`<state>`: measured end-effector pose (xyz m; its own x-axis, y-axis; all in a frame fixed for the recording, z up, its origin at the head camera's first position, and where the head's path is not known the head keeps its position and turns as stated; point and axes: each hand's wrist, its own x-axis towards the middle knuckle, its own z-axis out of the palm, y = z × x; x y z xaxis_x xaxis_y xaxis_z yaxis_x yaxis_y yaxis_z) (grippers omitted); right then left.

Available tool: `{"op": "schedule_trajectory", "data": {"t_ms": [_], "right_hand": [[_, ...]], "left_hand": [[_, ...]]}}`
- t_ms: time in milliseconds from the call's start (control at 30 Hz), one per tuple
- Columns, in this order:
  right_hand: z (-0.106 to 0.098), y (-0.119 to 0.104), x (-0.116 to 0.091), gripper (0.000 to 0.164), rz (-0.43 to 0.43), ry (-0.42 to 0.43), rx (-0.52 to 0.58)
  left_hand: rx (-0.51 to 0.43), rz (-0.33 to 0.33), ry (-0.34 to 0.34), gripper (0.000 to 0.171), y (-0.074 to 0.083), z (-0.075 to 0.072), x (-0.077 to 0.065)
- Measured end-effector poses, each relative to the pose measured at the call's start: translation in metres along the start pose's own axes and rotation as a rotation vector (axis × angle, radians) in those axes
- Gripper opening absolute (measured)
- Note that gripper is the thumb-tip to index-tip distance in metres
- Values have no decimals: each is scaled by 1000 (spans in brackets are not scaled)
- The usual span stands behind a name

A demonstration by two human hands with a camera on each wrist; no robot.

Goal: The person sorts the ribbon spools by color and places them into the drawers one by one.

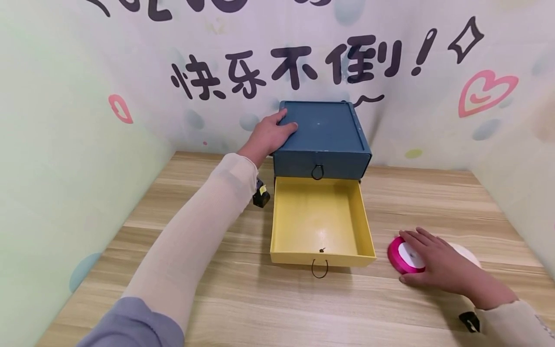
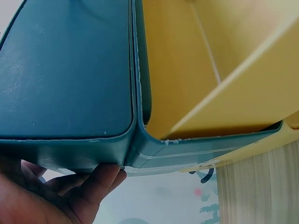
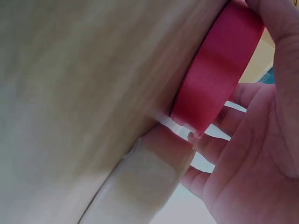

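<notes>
Left sleeve [image 1: 197, 229], cream and nearest the viewer, enters at 8 o'clock of the yellow drawer [image 1: 314, 212]; its grey-blue end is cut off by the lower edge. 1 blue drawer unit [image 1: 323, 130] stands at 12 o'clock, its upper drawer closed and its lower, yellow one pulled out; 2 loop pulls [image 1: 318, 179] show. Left hand [image 1: 270, 136], at 11 o'clock, rests on the unit's left edge, fingers relaxed and unclenched. On the wooden table [image 1: 243, 299], at 4 o'clock, are 2 rolls: 1 pink roll [image 1: 401, 258], flat, and 1 cream roll [image 1: 467, 253] just beside it, mostly hidden by the right hand [image 1: 444, 270]. That hand spans the pink roll with thumb and fingers; whether it grasps firmly cannot be told. 1 dark speck [image 1: 322, 250] inside the drawer's front is too small to identify. Upper wall lettering [image 1: 221, 5] is cropped.
</notes>
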<state>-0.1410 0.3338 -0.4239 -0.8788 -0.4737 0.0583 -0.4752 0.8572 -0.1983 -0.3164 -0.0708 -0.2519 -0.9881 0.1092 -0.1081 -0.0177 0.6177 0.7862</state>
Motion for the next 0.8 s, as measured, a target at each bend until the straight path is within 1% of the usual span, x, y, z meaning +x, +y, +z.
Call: {"op": "schedule_trajectory", "data": {"t_ms": [400,633,800], "right_hand": [[-1,2,3,94,-25,10,-45],[-4,3,4,92,-80,81,-92],[-8,0,3,95,-91,88,-101]], "left_hand": [[-7,-6,0,65,-2,0,1],[-5,-5,3,65,-1,0,2],[-4,-5,-2,65,-1,0,1]]}}
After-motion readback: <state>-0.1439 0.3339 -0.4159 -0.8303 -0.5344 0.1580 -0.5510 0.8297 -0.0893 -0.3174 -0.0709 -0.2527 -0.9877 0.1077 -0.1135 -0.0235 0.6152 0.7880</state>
